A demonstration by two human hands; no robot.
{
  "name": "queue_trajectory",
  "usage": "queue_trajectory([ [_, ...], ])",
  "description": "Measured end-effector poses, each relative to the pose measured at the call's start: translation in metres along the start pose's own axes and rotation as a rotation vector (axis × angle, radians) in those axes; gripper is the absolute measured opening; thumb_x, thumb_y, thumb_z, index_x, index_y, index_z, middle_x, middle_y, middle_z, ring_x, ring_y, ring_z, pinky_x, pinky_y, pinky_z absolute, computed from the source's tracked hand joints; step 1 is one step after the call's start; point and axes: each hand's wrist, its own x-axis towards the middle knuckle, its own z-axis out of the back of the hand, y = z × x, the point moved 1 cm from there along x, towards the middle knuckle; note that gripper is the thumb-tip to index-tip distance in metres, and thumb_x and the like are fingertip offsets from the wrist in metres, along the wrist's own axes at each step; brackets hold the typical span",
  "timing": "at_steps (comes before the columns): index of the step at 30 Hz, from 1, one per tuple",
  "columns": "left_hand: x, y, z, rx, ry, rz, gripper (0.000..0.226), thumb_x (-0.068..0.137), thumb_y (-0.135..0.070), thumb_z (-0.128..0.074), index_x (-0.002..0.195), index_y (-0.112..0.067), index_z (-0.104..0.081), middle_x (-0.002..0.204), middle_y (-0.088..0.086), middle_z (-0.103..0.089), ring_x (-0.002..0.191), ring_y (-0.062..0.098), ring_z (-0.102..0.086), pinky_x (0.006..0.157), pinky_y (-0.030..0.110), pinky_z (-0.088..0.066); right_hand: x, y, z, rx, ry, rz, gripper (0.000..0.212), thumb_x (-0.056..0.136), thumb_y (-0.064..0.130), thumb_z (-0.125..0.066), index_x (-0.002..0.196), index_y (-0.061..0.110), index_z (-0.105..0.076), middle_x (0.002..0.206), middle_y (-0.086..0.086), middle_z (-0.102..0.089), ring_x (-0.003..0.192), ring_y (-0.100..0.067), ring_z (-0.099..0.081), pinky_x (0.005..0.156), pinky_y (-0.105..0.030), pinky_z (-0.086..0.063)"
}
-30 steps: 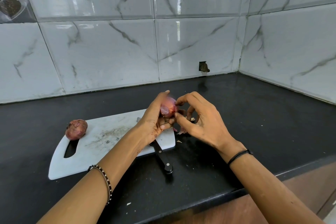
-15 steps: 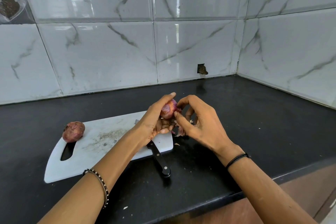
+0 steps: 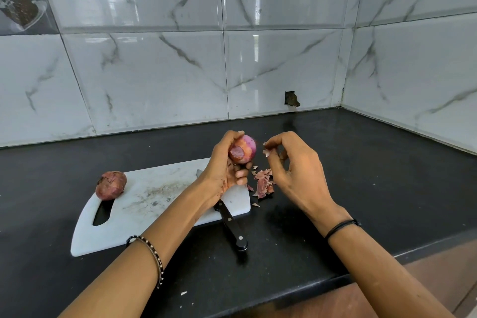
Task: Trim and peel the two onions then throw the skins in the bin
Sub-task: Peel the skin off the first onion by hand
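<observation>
Glossy, marble-veined wall tiles [image 3: 154,72] are set behind a polished black counter [image 3: 361,175]. A smooth, partly peeled purple onion [image 3: 245,152] is gripped in the curled fingers of the left hand [image 3: 224,165], above the right end of a scuffed white cutting board [image 3: 154,201]. A papery skin flake [image 3: 265,153] is pinched by the right hand [image 3: 296,173]. Dry skin scraps [image 3: 263,183] are heaped on the counter just beside the board. An unpeeled onion [image 3: 111,185] is seated at the board's left end. A knife [image 3: 232,227] with a black riveted handle is laid across the near edge.

I log a glossy black stone countertop [image 3: 361,188]. On it lie a white plastic cutting board [image 3: 144,212], a pile of reddish papery onion skins [image 3: 263,183] just beside the board's right edge, a black-handled knife [image 3: 233,227] overhanging the board's near edge, and pale flecks [image 3: 183,293] near the front
</observation>
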Motion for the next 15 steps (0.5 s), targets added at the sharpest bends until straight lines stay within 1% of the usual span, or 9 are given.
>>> queue_trajectory([
  [3, 0.0004, -0.003, 0.0017, -0.082, 0.014, -0.006, 0.047, 0.094, -0.047, -0.05, 0.077, -0.005, -0.061, 0.064, 0.01, -0.052, 0.045, 0.014, -0.036, 0.041, 0.022, -0.032, -0.0008, 0.0008, 0.001, -0.043, 0.008, -0.023, 0.009, 0.095, 0.018, -0.062, 0.102, 0.024, -0.063, 0.094, 0.015, -0.06, 0.079, -0.008, -0.057, 0.066, -0.037, -0.054],
  [6, -0.0005, -0.0037, 0.0001, -0.119, 0.022, -0.008, 0.045, 0.094, -0.043, -0.047, 0.077, -0.003, -0.062, 0.064, 0.012, -0.053, 0.047, 0.016, -0.036, 0.043, 0.022, -0.033, -0.0012, 0.0002, 0.0015, -0.107, 0.05, -0.071, 0.008, 0.094, 0.022, -0.061, 0.099, 0.027, -0.063, 0.094, 0.015, -0.059, 0.08, -0.005, -0.056, 0.064, -0.031, -0.049],
  [10, -0.0027, -0.003, -0.0023, -0.132, 0.026, -0.022, 0.041, 0.094, -0.037, -0.046, 0.081, -0.001, -0.059, 0.065, 0.015, -0.053, 0.048, 0.018, -0.038, 0.043, 0.023, -0.035, -0.001, 0.0, 0.0001, -0.156, 0.12, -0.112, 0.005, 0.091, 0.033, -0.058, 0.095, 0.032, -0.062, 0.101, 0.017, -0.056, 0.08, -0.004, -0.057, 0.067, -0.032, -0.05],
  [13, -0.004, -0.0021, -0.0027, -0.119, 0.027, -0.03, 0.04, 0.093, -0.036, -0.045, 0.081, -0.001, -0.059, 0.066, 0.016, -0.053, 0.049, 0.018, -0.038, 0.045, 0.024, -0.035, 0.0003, 0.0019, 0.0007, -0.106, 0.081, -0.094, 0.008, 0.094, 0.036, -0.057, 0.095, 0.031, -0.062, 0.104, 0.018, -0.056, 0.081, -0.003, -0.058, 0.067, -0.031, -0.05],
  [15, -0.0046, -0.0021, -0.0023, -0.1, 0.029, -0.032, 0.041, 0.092, -0.036, -0.043, 0.079, -0.001, -0.059, 0.065, 0.016, -0.053, 0.05, 0.019, -0.038, 0.046, 0.025, -0.034, 0.0005, 0.0033, 0.0011, -0.044, 0.065, -0.048, 0.01, 0.097, 0.037, -0.056, 0.101, 0.03, -0.062, 0.103, 0.018, -0.057, 0.081, -0.005, -0.059, 0.069, -0.034, -0.052],
])
